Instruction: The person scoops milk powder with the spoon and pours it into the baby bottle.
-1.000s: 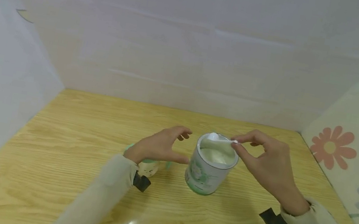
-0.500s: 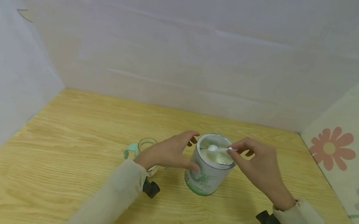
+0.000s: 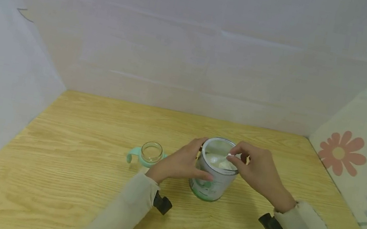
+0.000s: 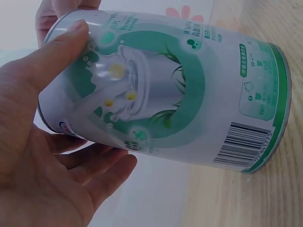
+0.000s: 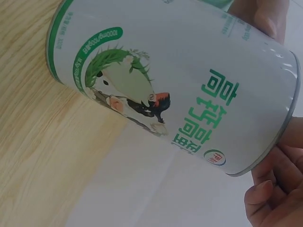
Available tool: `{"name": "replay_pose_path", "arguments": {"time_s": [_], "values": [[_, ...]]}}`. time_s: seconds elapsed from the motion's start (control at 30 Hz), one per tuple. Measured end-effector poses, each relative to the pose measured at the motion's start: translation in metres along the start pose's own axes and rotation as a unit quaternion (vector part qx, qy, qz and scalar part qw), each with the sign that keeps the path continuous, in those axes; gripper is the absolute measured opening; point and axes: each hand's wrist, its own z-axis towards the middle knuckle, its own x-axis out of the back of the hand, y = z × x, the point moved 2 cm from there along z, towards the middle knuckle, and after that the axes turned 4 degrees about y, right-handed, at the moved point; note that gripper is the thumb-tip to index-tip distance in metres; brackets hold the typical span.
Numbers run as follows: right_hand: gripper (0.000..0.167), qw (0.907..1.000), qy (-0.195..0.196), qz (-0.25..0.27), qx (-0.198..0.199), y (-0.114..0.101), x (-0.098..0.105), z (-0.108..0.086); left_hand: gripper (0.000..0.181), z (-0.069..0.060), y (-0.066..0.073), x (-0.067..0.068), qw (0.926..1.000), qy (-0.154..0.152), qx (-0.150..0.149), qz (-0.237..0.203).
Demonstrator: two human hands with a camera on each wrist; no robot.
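A white and green milk powder can stands upright on the table, its top uncovered and pale powder inside. My left hand holds the can's left side, with the thumb across the front and the fingers around the far side. In the left wrist view, that thumb lies against the can near the rim. With thumb and forefinger, my right hand pinches the handle end of a white scoop. The scoop's bowl is down inside the can at the powder. The right wrist view shows the can but hides the scoop.
A clear bottle with a mint-green two-handled holder stands uncapped left of the can, partly behind my left wrist. The wooden table meets a pale wall behind and patterned sheets on both sides.
My left hand has moved right and taken hold of the can. My right hand has lowered the scoop from the rim into the can. More of the bottle now shows.
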Motion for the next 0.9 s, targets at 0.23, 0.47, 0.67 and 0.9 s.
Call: {"name": "replay_pose_path", "arguments": {"time_s": [0.23, 0.47, 0.67, 0.9], "values": [[0.016, 0.9998, -0.014, 0.008, -0.01, 0.002, -0.003, 0.0, 0.09, 0.002, -0.004, -0.002, 1.0, 0.003, -0.003, -0.005], [0.013, 0.9995, -0.018, 0.024, -0.011, 0.002, -0.006, 0.0, 0.091, 0.001, -0.004, -0.001, 1.0, 0.005, -0.008, -0.002], [0.012, 0.9994, -0.019, 0.026, -0.014, 0.0, -0.003, 0.002, 0.092, 0.0, -0.003, -0.001, 0.9998, 0.003, -0.013, -0.017], [0.012, 0.9995, -0.013, 0.027, -0.007, -0.005, 0.005, 0.007, 0.093, -0.001, -0.003, -0.001, 1.0, 0.004, -0.002, -0.008]]}}
